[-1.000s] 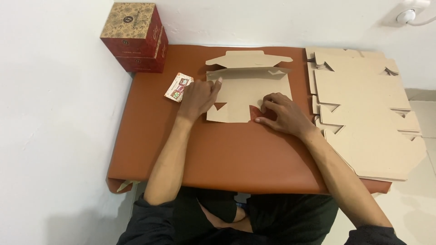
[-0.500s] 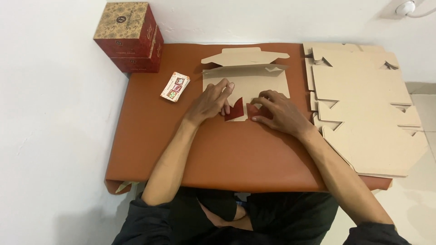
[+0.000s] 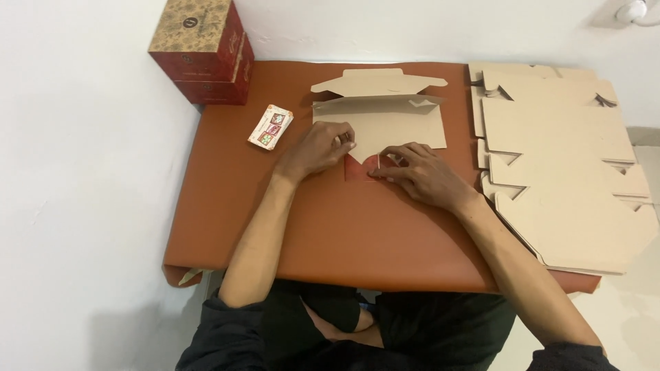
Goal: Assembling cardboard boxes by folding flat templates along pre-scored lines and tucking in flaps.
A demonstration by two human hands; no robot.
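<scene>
We reach both bare forearms forward, our left hand [image 3: 317, 149] and right hand [image 3: 416, 174] palm-down, close together, fingers curled and pressing down at their tips.

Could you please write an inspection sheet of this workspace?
Surface: brown leather-like table top, by white wall.
Job's things: flat tan cardboard box blank, near flap folded up showing red underside.
Clutter: stack of flat tan blanks at right; red patterned square box at far left corner; small printed card packet.
Grip: left hand and right hand press the flap.
Cables: nothing seen.
Surroundings: white fitting on wall.
</scene>
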